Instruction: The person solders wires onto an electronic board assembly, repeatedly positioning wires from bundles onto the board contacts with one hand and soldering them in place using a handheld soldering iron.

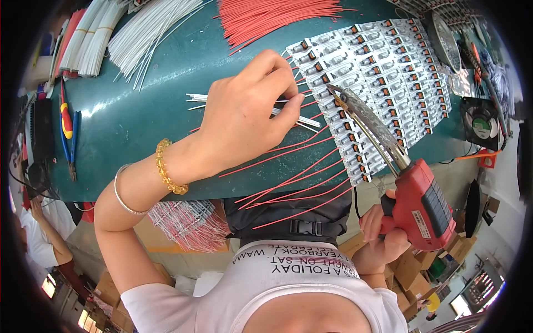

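Currently, I am viewing both hands at work over the green bench [139, 119]. The left hand [244, 114] is curling closed around a small bundle of white wires [308, 120], thumb and fingers drawn together; whether the fingertips are also pinching a red wire, I cannot tell. The bundle is lying crosswise beneath that hand, its ends showing on either side. The right hand [380, 247] is gripping a red soldering gun [425, 205], fingers wrapping the handle. Its long tip is pointing up and left, over the left part of a panel of small components [383, 83]; I cannot confirm contact. The panel is occupying the right of the bench, with loose red wires [302, 207] extending from its left edge, several reaching past the bench's near edge.

Surroundings: a pile of red wires [272, 19] is lying at the far side, with white lengths [150, 33] fanning out to its left. A blue-handled tool [73, 139] is resting at the left end, and a black fan [480, 125] is standing at the right.
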{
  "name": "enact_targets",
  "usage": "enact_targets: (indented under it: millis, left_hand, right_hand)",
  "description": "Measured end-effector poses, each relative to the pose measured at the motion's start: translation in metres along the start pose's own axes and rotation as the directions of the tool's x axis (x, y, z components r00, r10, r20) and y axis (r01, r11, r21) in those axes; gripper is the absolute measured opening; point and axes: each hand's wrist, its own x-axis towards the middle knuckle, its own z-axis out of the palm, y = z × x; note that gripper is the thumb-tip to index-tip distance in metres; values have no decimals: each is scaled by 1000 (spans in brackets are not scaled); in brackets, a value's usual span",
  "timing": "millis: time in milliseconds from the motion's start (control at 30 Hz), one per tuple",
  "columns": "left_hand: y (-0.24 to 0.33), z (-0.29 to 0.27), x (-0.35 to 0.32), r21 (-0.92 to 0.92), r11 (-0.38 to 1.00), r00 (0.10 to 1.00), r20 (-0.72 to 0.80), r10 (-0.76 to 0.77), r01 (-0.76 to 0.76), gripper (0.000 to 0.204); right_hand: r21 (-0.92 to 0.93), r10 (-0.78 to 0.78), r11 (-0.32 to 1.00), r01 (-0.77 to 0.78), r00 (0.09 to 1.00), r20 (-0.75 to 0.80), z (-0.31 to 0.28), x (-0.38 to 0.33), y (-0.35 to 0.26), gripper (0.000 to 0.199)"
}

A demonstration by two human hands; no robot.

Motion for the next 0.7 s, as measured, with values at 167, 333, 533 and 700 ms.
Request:
enact_targets:
  millis: [167,333,533,700]
  left_hand:
    - [5,-8,3,-51,998,998,65,-24,27,11]
    - [9,-14,2,-194,977,982,179,-55,90,13]
    - [14,-3,-2,-193,970,988,60,-141,150,13]
    - [12,0,-6,-80,993,997,26,-79,81,12]
  right_hand:
    - [23,5,1000,-6,1000,22,-4,-3,-2,86]
    - [-4,2,1000,-2,1000,17,-11,-9,-1,87]
    - [30,33,999,-33,999,-18,-15,-15,0,86]
    - [2,18,1000,-18,999,29,-12,-9,1,84]
